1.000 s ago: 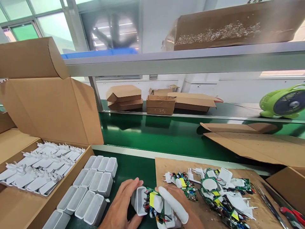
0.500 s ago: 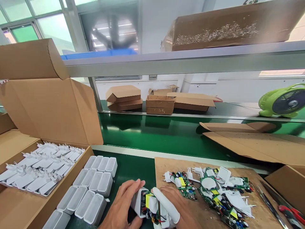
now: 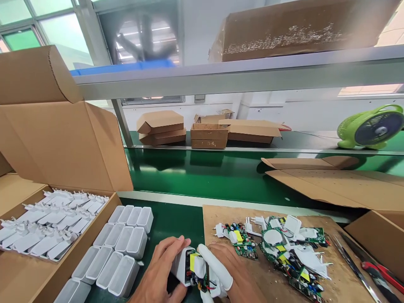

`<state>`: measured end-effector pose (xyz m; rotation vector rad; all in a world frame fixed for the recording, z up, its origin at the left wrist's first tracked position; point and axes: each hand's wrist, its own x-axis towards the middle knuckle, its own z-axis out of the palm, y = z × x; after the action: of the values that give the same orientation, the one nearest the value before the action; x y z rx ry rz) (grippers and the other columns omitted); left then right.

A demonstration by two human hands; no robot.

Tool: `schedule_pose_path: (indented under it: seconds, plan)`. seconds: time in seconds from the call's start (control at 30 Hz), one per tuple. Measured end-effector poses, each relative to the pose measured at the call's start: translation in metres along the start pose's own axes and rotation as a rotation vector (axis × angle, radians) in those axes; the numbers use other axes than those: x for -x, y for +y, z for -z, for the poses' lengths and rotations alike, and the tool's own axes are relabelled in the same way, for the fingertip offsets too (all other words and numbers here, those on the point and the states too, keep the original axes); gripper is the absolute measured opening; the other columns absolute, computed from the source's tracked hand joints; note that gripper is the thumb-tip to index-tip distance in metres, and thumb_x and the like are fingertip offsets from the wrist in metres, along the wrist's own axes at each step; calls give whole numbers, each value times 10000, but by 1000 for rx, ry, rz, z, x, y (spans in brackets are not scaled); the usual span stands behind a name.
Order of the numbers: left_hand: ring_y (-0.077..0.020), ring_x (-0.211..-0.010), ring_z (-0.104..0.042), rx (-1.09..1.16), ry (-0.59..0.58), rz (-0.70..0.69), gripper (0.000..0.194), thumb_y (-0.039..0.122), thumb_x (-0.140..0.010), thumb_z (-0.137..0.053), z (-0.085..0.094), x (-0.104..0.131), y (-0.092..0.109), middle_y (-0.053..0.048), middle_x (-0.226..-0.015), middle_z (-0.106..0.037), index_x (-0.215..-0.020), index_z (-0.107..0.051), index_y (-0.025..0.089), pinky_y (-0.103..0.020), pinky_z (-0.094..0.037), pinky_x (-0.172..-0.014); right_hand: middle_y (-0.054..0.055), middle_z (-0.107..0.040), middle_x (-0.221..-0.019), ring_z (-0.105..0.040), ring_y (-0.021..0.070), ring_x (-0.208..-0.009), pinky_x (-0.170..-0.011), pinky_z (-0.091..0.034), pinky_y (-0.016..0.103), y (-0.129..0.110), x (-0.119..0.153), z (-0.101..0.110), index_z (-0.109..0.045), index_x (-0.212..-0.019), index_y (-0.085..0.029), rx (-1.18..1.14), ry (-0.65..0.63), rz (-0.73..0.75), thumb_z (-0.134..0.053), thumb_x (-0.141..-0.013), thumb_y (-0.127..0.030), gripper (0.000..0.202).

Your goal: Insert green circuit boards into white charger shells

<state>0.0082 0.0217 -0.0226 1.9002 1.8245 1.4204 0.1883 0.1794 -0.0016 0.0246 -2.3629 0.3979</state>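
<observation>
Both wrists cut off by bottom edge; circuit board (image 3: 197, 271) half-hidden by fingers (image 3: 214, 265)

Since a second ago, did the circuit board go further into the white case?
Yes. The circuit board sits deeper in the white case held by the left hand, pushed leftward by the right hand.

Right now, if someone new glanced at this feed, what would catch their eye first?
Probably the two hands at the bottom centre: the left hand grips a white charger shell while the right hand, one finger in a white cot, pushes a circuit board into it. Next, the heap of boards and plug parts on cardboard to the right, then the rows of empty white shells on the left.
</observation>
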Motion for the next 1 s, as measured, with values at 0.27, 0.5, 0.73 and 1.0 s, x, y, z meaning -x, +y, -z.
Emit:
schedule_pose_path:
  seconds: [0.27,0.5,0.73,1.0]
  plan:
    - [-308,-1412,-532,-12,-26,22,899,18,-926,-598,3,2,-1,-125,-1536,-589,-1670,-200,331,-519,-517,-1173,157,-668,-1333,-622,310,-1274,-1089,-531,451,-20,-14,18,-357,-1598,-172,5,-80,-142,-514,-842,-93,777]
    - [-300,-1444,-484,-3,-59,45,883,15,-945,-574,3,2,2,-128,-1562,-549,-1668,-172,322,-532,-487,-1199,155,-663,-1286,-615,275,-1232,-1069,-534,415,-23,-20,25,-371,-1566,-150,4,-103,-107,-492,-878,-105,701]
    - [-304,-1424,-507,-19,-60,27,892,15,-946,-584,3,3,2,-127,-1549,-567,-1672,-168,324,-522,-491,-1188,158,-655,-1308,-608,295,-1228,-1072,-537,442,-25,-22,26,-376,-1569,-153,-41,-100,-112,-523,-861,-91,725]
    - [-326,-1359,-581,-36,-30,29,896,54,-939,-641,-2,2,0,-144,-1512,-599,-1671,-209,337,-542,-523,-1140,160,-654,-1348,-618,309,-1270,-1075,-546,456,-20,-10,13,-418,-1548,-184,-80,-160,-174,-559,-838,-111,728]
